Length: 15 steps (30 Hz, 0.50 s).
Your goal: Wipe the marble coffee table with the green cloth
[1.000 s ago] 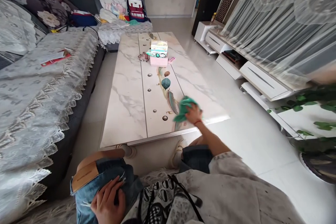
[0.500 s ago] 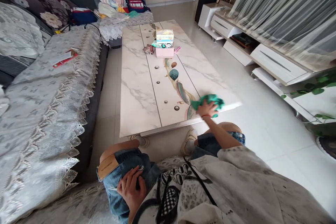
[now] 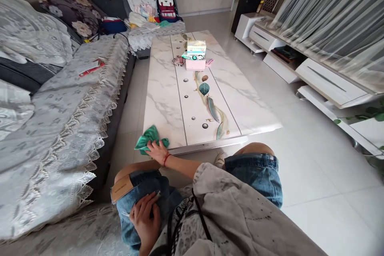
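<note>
Fingers of our right hand [image 3: 156,151] were spread flat and pressed down on the green cloth [image 3: 149,139], pinning it to the surface [image 3: 163,100] at its near left corner, about seven o'clock from the middle of the marble top. Bunched under the palm, the cloth spilled partly over the edge, the way a rag sits when the hand's weight holds it and not a pinch. Our arm crossed in front of the body to get there, the red cord at the wrist showing.

Our left hand [image 3: 146,218] lay on the left knee at six o'clock, fingers curled loosely on the denim and holding nothing, likely as a brace while we leaned forward from the seat.

Toward twelve o'clock on the surface stood a pink box [image 3: 195,64] with a tissue box [image 3: 196,48] stacked above it, well apart from the cloth. The lace-covered sofa [image 3: 60,120] ran along nine o'clock, the white cabinet [image 3: 318,76] at two o'clock.
</note>
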Each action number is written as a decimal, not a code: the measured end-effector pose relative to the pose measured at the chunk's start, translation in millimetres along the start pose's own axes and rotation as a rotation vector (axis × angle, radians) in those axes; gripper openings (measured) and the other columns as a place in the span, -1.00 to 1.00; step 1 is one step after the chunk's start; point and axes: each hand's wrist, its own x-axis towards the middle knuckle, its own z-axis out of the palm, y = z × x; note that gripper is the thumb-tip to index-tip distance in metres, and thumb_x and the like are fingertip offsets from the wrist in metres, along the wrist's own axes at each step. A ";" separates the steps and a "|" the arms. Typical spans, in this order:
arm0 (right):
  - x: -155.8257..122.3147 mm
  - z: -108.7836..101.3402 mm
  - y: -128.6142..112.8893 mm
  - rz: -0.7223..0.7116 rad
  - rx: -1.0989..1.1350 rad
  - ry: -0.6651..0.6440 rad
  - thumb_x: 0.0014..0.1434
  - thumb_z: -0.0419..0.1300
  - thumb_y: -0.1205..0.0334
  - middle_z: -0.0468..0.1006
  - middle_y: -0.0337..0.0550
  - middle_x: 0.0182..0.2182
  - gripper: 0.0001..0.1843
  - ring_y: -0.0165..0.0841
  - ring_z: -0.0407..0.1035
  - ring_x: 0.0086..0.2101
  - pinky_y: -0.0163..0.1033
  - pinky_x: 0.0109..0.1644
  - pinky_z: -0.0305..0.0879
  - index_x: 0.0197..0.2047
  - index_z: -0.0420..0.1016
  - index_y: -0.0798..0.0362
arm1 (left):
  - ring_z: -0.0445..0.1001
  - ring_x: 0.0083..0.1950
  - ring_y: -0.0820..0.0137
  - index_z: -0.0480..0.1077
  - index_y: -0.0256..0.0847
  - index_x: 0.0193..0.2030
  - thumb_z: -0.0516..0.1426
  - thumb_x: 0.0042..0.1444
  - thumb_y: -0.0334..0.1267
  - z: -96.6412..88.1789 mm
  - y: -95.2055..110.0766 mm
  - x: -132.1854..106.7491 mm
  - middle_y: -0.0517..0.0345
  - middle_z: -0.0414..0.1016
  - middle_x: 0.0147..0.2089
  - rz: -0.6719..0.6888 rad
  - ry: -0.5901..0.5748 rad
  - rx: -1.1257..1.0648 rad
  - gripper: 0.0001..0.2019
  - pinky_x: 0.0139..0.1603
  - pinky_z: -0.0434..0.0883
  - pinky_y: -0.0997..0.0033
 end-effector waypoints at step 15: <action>-379.9 -136.9 360.7 0.894 -0.313 -0.006 0.53 -0.09 0.41 0.34 0.12 0.51 -0.39 0.06 0.25 0.33 0.33 0.36 0.21 0.37 0.62 -0.17 | 0.62 -0.05 0.03 0.62 -0.11 -0.22 0.08 0.44 -0.27 16.2 17.6 29.1 0.10 0.77 -0.19 0.081 -0.023 0.137 -0.72 0.19 0.22 -0.05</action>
